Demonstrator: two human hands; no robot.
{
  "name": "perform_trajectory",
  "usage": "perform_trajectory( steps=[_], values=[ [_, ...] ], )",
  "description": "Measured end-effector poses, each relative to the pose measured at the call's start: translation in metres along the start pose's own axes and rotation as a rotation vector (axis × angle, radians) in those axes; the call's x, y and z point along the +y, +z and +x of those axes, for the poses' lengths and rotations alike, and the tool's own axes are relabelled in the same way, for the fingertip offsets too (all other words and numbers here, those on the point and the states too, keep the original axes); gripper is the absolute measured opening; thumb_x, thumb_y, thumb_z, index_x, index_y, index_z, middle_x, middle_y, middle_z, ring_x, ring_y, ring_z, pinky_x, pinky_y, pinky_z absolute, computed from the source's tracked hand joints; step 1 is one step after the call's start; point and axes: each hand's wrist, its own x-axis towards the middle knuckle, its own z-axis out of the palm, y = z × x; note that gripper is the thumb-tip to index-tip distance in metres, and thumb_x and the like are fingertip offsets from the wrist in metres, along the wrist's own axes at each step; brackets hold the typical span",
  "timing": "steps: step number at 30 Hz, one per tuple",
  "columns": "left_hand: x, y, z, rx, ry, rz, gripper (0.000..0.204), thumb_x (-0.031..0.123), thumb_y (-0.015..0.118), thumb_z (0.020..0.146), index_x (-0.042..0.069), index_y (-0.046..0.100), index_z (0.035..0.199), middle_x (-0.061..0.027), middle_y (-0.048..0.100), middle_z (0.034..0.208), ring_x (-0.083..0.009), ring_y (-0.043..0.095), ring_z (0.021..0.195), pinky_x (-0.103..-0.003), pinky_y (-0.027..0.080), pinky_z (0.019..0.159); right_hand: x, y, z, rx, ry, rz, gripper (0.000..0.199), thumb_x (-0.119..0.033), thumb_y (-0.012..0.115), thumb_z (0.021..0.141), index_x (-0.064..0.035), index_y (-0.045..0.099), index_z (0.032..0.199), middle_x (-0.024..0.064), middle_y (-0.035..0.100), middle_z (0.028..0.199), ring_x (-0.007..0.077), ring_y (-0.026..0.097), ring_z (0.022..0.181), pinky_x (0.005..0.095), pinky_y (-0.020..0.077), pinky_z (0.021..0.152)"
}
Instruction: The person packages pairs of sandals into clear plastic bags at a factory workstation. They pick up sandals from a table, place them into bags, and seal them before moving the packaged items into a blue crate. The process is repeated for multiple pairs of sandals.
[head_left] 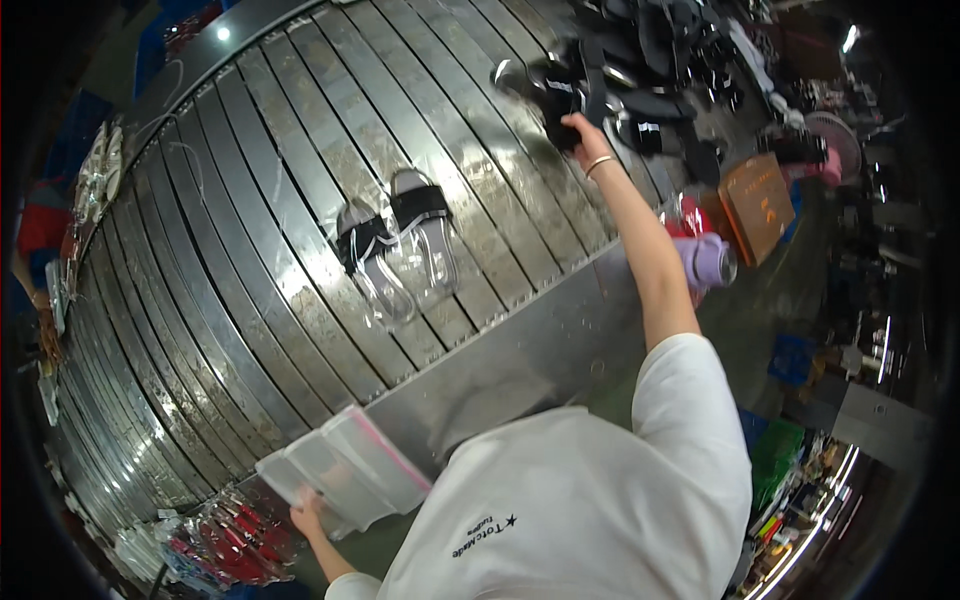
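My right hand [578, 128] reaches far up over the slatted metal conveyor [250, 250] and grips a pair of black-strapped sandals [545, 85]. My left hand [308, 518] at the lower left holds a stack of clear plastic bags [345, 470] with a pink strip along one edge. Another pair of clear sandals with black straps [400, 245] lies flat on the slats in the middle, apart from both hands.
A heap of black sandals [660, 60] fills the upper right. A brown cardboard box [758, 205] and a purple bottle [705, 260] stand right of the conveyor. Red-edged packets [225, 545] lie at the lower left. More footwear [100, 165] lines the far left rim.
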Motion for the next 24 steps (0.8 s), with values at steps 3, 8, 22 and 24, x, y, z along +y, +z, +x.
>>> perform_trajectory(
  steps=[3,8,22,24],
  values=[
    [0.013,-0.018,-0.023,0.035,0.09,0.138,0.044,0.025,0.066,0.07,-0.01,0.051,0.092,-0.0194,0.058,0.085,-0.0249,0.057,0.075,-0.037,0.046,0.071,-0.012,0.017,-0.086,-0.37,-0.014,0.717,0.047,-0.037,0.058,0.067,-0.0038,0.053,0.1,0.0108,0.056,0.1,0.0239,0.05,0.093,0.042,0.0373,0.087],
    [0.036,-0.024,-0.005,0.391,-0.102,0.811,0.047,0.03,0.06,0.076,-0.009,0.049,0.102,-0.0235,0.052,0.106,-0.0287,0.053,0.097,-0.041,0.044,0.082,0.027,0.046,-0.235,-0.631,-0.285,1.206,0.07,-0.042,0.072,0.054,-0.0063,0.054,0.112,0.011,0.055,0.115,0.0257,0.049,0.107,0.0432,0.0339,0.094],
    [0.325,0.146,-0.243,-1.058,0.537,-0.277,0.074,0.048,0.055,0.081,0.018,0.02,0.138,-0.0162,0.038,0.131,-0.0313,0.04,0.117,-0.046,0.038,0.09,0.219,0.102,-0.392,-0.074,-0.22,-0.709,0.035,-0.017,0.057,0.074,-0.0029,0.056,0.105,0.0199,0.061,0.096,0.0314,0.062,0.084,0.0375,0.0505,0.07],
    [0.307,0.171,-0.24,-1.079,0.378,-0.353,0.063,0.023,0.064,0.08,0.008,0.03,0.131,-0.0133,0.043,0.125,-0.0215,0.046,0.111,-0.035,0.04,0.09,0.217,0.082,-0.411,-0.258,-0.087,-0.959,0.027,-0.017,0.05,0.076,-0.0043,0.059,0.098,0.0179,0.063,0.085,0.0314,0.063,0.079,0.0401,0.0511,0.066]
  ],
)
